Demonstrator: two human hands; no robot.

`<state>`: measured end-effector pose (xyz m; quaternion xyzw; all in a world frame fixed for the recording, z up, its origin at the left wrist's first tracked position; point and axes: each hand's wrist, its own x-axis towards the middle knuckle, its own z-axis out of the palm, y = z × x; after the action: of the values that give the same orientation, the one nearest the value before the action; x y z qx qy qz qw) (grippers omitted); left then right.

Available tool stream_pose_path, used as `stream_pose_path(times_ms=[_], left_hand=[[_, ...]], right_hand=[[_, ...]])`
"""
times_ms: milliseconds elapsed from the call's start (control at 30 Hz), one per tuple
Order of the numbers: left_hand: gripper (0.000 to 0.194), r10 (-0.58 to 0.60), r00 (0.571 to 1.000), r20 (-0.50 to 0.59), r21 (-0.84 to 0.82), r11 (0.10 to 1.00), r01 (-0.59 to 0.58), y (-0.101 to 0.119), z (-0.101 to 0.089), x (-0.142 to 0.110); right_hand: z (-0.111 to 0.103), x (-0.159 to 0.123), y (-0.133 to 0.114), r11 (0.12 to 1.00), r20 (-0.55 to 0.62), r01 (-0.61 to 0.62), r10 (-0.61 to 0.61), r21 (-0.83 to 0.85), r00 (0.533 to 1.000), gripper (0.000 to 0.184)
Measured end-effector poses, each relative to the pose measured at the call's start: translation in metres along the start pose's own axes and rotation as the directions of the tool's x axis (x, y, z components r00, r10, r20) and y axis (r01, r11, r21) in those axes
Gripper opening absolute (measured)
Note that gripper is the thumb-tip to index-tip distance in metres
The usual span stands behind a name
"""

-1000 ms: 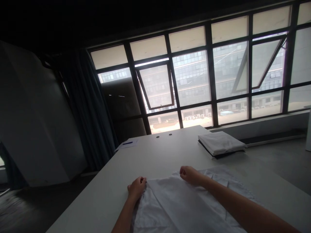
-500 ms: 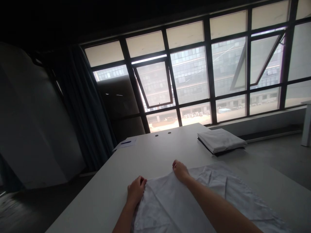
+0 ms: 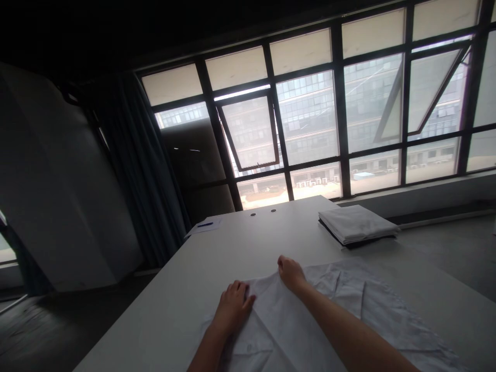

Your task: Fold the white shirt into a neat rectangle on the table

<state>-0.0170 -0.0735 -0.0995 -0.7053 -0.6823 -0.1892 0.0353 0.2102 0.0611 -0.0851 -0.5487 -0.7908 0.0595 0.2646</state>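
Observation:
A white cloth (image 3: 294,328) with creases lies spread on the white table (image 3: 163,299) in front of me. My right hand (image 3: 290,273) is closed at its far edge, fingers curled in a pinch on the fabric. At the cloth's far left corner, my left hand (image 3: 234,305) rests with its thumb apart from the fingers, palm down on the fabric. Its palm side is hidden. The near part of the cloth runs out of the picture at the bottom, partly behind my right forearm.
A folded stack of white cloth (image 3: 356,225), dark underneath, sits at the table's right edge. A blue pen (image 3: 205,225) lies on paper (image 3: 215,226) at the far left corner. Two round cable holes mark the far end, before windows and a dark curtain (image 3: 135,170).
My left hand has moved right and inward over the cloth, its thumb coming away from the fingers. My right hand keeps its pinch at the far edge. The view has shifted slightly.

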Motion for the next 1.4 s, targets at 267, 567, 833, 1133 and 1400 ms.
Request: stream_pose_path(times_ms=[267,567,833,1133,1400], left_hand=[[0.071,-0.078,0.994,0.080,0.107,0.992,0.069,-0.004,0.016,-0.014],[0.072,-0.037,0.994,0.102,0.103,0.994,0.026,-0.010,0.011,-0.014],[0.074,-0.037,0.990,0.136,0.080,0.996,0.027,-0.021,0.007,-0.017],[0.050,-0.038,0.999,-0.010,0.163,0.986,0.039,0.003,-0.007,-0.041],[0.089,-0.018,0.945,0.327,0.011,1.000,0.015,0.005,0.014,-0.099]], right_hand=[[-0.010,-0.014,-0.014,0.993,-0.017,0.083,-0.084,-0.081,0.996,0.028],[-0.002,-0.056,-0.019,0.879,0.321,0.477,-0.449,-0.009,0.834,0.077],[-0.059,-0.042,0.050,0.942,0.310,0.224,-0.141,-0.251,0.940,0.076],[-0.095,-0.142,0.125,0.957,0.212,0.169,-0.119,-0.237,0.970,0.069],[-0.098,-0.168,0.198,0.961,0.159,0.159,-0.125,-0.228,0.979,0.072]])
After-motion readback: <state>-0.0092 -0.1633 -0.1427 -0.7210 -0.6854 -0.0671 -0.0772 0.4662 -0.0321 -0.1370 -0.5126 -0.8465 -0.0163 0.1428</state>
